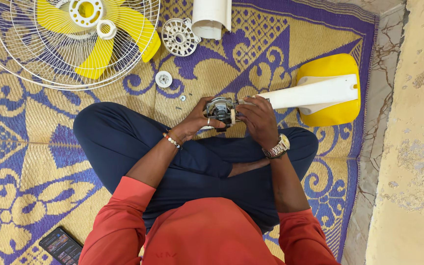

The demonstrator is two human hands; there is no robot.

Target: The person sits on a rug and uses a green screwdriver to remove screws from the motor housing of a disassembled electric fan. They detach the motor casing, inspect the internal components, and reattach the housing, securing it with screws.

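Note:
I sit cross-legged on a mat. Both hands grip a bare fan motor (221,110), metal and grey, at the end of a white stand neck (310,93) that joins a yellow base (337,105). My left hand (197,119), with a ring and a bead bracelet, holds the motor's left side. The motor's right side, where it meets the neck, is under my right hand (258,120), which wears a wristwatch. My fingers hide part of the motor.
A white wire fan guard (40,68) with yellow blades (96,56) lies at the upper left. A round white vented cover (178,37), a white housing (211,18), a small white cap (163,79) and loose screws (182,98) lie on the purple-and-yellow mat (25,147). A phone (61,245) is bottom left.

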